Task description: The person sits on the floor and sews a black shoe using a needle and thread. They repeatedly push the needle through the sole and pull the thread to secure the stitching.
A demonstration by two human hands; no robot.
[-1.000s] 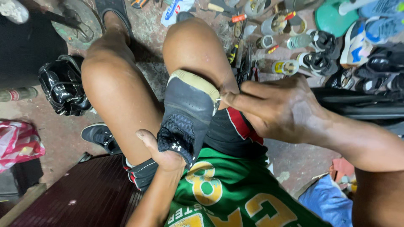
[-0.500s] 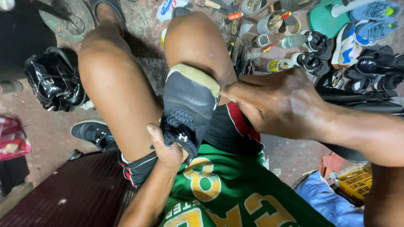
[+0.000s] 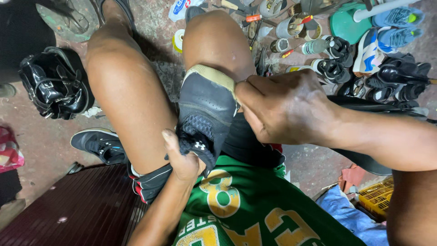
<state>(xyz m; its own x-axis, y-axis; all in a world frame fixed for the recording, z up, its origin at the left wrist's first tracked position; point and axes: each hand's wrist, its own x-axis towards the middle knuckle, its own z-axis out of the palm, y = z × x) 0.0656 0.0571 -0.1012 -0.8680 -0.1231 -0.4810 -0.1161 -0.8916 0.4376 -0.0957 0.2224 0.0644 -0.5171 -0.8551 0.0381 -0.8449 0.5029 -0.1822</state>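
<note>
A black sneaker point(image 3: 205, 109) with a tan sole edge rests between my bare knees, toe pointing away from me. My left hand point(image 3: 182, 157) grips its heel end from below, thumb up along the side. My right hand point(image 3: 284, 107) is closed at the sneaker's right edge near the toe, fingers pinched against the tan sole rim. Whatever the right fingers pinch is hidden by the hand. I sit in a green jersey with yellow lettering and dark shorts.
A second black sneaker point(image 3: 98, 145) lies on the floor by my left thigh, and a glossy black bag point(image 3: 54, 84) beyond it. Cans, bottles, tools and a tape roll point(image 3: 178, 40) crowd the floor ahead. Several shoes point(image 3: 387, 54) sit at right, a yellow crate point(image 3: 378, 198) lower right.
Both hands keep their hold on the sneaker. My right hand has shifted slightly along the sole edge, and the view has drifted a little.
</note>
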